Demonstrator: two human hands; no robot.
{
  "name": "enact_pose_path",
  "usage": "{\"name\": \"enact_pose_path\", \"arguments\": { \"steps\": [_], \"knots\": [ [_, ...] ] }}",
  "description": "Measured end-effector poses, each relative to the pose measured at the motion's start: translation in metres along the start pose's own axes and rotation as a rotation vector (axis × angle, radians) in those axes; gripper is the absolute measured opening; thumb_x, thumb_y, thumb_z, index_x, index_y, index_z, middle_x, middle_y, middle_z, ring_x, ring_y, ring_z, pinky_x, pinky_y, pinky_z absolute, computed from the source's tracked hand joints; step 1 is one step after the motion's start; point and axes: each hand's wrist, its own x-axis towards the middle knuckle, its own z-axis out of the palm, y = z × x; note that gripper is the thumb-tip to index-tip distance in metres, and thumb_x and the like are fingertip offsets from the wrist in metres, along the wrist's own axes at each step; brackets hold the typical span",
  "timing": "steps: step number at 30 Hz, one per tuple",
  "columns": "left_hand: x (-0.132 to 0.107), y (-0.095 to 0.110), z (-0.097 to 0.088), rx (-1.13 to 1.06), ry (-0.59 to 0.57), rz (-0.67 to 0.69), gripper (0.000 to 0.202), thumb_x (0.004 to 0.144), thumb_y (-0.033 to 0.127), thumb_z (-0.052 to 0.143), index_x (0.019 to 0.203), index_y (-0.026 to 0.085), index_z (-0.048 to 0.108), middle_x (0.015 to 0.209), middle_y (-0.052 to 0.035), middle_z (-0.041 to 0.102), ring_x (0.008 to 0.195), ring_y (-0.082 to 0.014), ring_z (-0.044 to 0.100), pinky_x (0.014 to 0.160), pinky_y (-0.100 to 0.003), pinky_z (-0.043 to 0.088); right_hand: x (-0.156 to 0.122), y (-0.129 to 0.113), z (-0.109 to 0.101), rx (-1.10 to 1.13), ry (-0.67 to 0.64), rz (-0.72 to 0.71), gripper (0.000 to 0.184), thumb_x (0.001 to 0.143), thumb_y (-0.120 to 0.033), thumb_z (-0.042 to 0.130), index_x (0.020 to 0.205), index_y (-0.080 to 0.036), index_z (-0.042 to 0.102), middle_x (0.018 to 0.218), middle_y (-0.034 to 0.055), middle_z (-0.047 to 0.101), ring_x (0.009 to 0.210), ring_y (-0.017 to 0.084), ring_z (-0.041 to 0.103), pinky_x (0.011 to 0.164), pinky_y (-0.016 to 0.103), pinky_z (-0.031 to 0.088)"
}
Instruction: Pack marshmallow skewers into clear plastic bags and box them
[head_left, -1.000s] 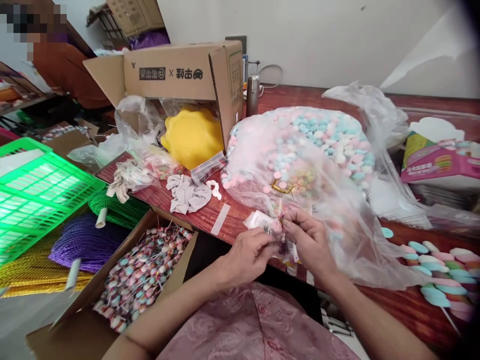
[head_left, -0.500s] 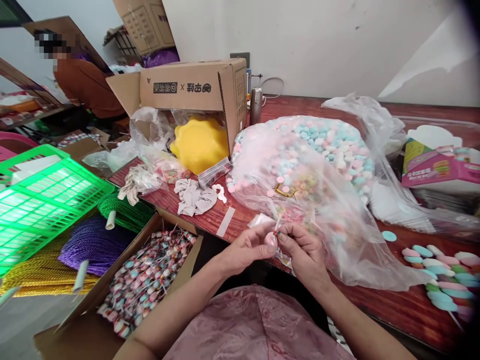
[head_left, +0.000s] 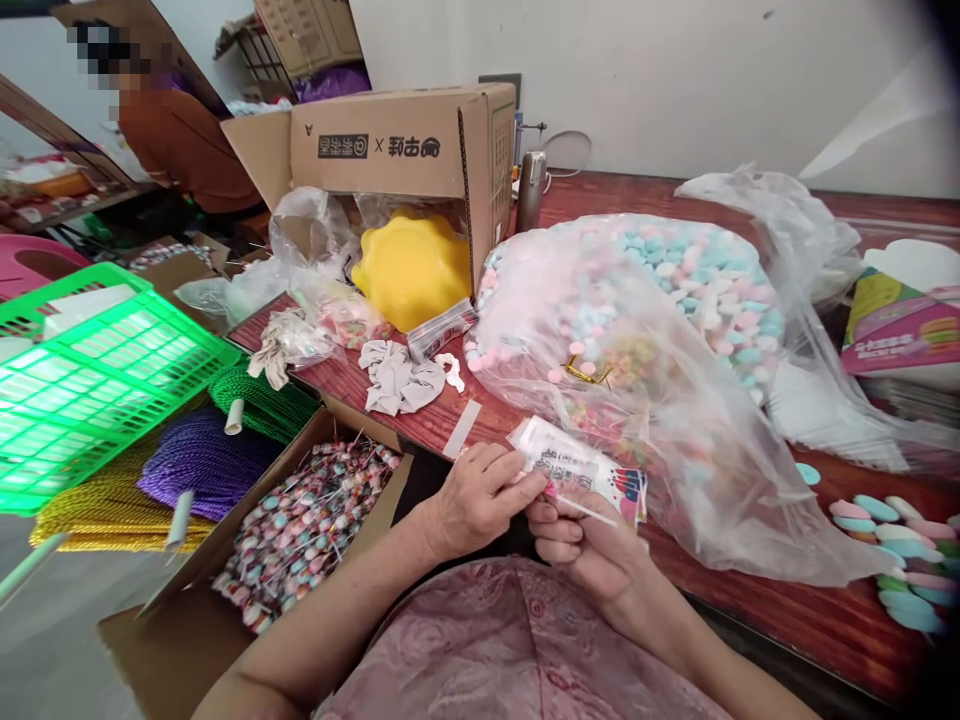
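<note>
My left hand (head_left: pixel 480 500) is closed, its fingertips pinching the pink end of a lollipop (head_left: pixel 600 516), whose candy is mostly hidden by my fingers. The white stick points right, across my right hand (head_left: pixel 589 550), which is closed around it with curled fingers. Just behind both hands lies a stack of printed clear wrappers (head_left: pixel 566 455) at the table edge. Down to the left, a cardboard box (head_left: pixel 375 525) holds a heap of wrapped marshmallow lollipops (head_left: pixel 300 530) on sticks.
A large clear bag of pastel marshmallows (head_left: pixel 675 270) covers the table's middle. Marshmallow skewers (head_left: pixel 900 550) lie at right. Behind stand an open carton (head_left: pixel 397 130), a yellow scalloped container (head_left: pixel 412 270) and a metal flask (head_left: pixel 531 190). A green basket (head_left: pixel 112 370) and bundled twist ties (head_left: pixel 202 465) are at left.
The lollipop's stick has swung from upright to pointing right. My right hand has turned and lowered, and my left hand has rolled over the candy. The printed wrappers are more exposed.
</note>
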Motion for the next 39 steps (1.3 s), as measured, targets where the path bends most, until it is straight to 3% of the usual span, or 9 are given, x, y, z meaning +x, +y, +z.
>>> {"name": "enact_pose_path", "arguments": {
  "steps": [6, 11, 14, 18, 22, 25, 28, 32, 39],
  "knots": [
    [-0.057, -0.029, -0.061, -0.118, -0.322, -0.356, 0.026, 0.09, 0.012, 0.046, 0.103, 0.019, 0.068, 0.09, -0.0074, 0.067, 0.08, -0.0149, 0.061, 0.073, -0.026, 0.05, 0.004, 0.024, 0.002, 0.014, 0.104, 0.088, 0.021, 0.074, -0.024, 0.074, 0.087, -0.019, 0.058, 0.068, -0.002, 0.056, 0.045, 0.002, 0.023, 0.041, 0.016, 0.005],
    [-0.102, -0.068, -0.132, 0.519, -1.059, -0.948, 0.014, 0.074, 0.016, 0.057, 0.077, 0.017, 0.071, 0.08, -0.0126, 0.065, 0.083, -0.0318, 0.063, 0.067, -0.043, 0.051, -0.015, 0.024, -0.028, -0.34, 0.191, -0.12, 0.021, 0.078, -0.04, 0.071, 0.085, -0.023, 0.061, 0.07, -0.0014, 0.059, 0.041, 0.004, 0.031, 0.04, 0.021, 0.009],
    [-0.076, -0.056, -0.103, 0.404, -0.993, -0.726, 0.023, 0.078, 0.018, 0.056, 0.096, 0.016, 0.071, 0.094, -0.0143, 0.066, 0.093, -0.0315, 0.061, 0.077, -0.046, 0.05, -0.028, 0.027, -0.035, -0.494, 0.196, -0.177, 0.021, 0.08, -0.045, 0.067, 0.079, -0.024, 0.061, 0.066, -0.0037, 0.057, 0.041, 0.005, 0.031, 0.041, 0.022, 0.016],
    [0.005, -0.001, -0.004, -0.054, -0.755, -0.203, 0.022, 0.088, 0.016, 0.047, 0.1, 0.018, 0.065, 0.105, -0.0101, 0.062, 0.1, -0.0228, 0.055, 0.089, -0.037, 0.047, -0.052, 0.021, -0.025, -0.645, 0.292, -0.29, 0.019, 0.082, -0.044, 0.063, 0.074, -0.027, 0.061, 0.058, -0.0046, 0.049, 0.044, 0.01, 0.037, 0.044, 0.025, 0.028],
    [0.056, 0.038, 0.062, -0.026, -0.813, -0.01, 0.02, 0.081, 0.01, 0.053, 0.098, 0.014, 0.062, 0.102, -0.0107, 0.059, 0.095, -0.0257, 0.054, 0.077, -0.038, 0.048, -0.112, -0.006, -0.049, -1.085, 0.828, -0.718, 0.019, 0.086, -0.042, 0.059, 0.077, -0.026, 0.065, 0.061, -0.0019, 0.056, 0.05, 0.014, 0.05, 0.049, 0.028, 0.041],
    [0.055, 0.038, 0.076, 0.084, -0.801, 0.048, 0.023, 0.078, 0.004, 0.051, 0.096, 0.012, 0.063, 0.097, -0.0111, 0.06, 0.089, -0.0261, 0.054, 0.07, -0.037, 0.047, -0.176, -0.025, -0.092, -1.247, 1.315, -0.857, 0.018, 0.087, -0.039, 0.058, 0.089, -0.023, 0.065, 0.079, 0.0028, 0.066, 0.069, 0.018, 0.061, 0.064, 0.03, 0.048],
    [0.041, 0.029, 0.077, 0.073, -0.692, 0.056, 0.022, 0.078, 0.001, 0.05, 0.09, 0.014, 0.063, 0.09, -0.0085, 0.061, 0.084, -0.0239, 0.054, 0.068, -0.035, 0.046, -0.22, -0.033, -0.136, -1.751, 1.785, -0.559, 0.026, 0.09, -0.036, 0.047, 0.09, -0.019, 0.066, 0.092, 0.0099, 0.068, 0.086, 0.025, 0.063, 0.078, 0.037, 0.047],
    [0.031, 0.018, 0.079, 0.01, -0.437, 0.059, 0.017, 0.078, 0.002, 0.052, 0.077, 0.016, 0.061, 0.078, -0.0056, 0.061, 0.078, -0.0215, 0.052, 0.066, -0.033, 0.043, -0.218, -0.029, -0.172, -1.965, 1.845, -0.119, 0.029, 0.091, -0.033, 0.043, 0.091, -0.017, 0.067, 0.09, 0.0113, 0.068, 0.085, 0.025, 0.062, 0.072, 0.036, 0.045],
    [0.026, 0.021, 0.072, 0.04, -0.412, -0.023, 0.019, 0.085, 0.007, 0.051, 0.074, 0.018, 0.062, 0.076, -0.0045, 0.061, 0.075, -0.0196, 0.052, 0.063, -0.033, 0.041, -0.229, -0.048, -0.167, -2.031, 1.885, -0.162, 0.03, 0.093, -0.033, 0.045, 0.098, -0.021, 0.073, 0.086, 0.0111, 0.073, 0.061, 0.02, 0.06, 0.052, 0.03, 0.036]
  ]
}}
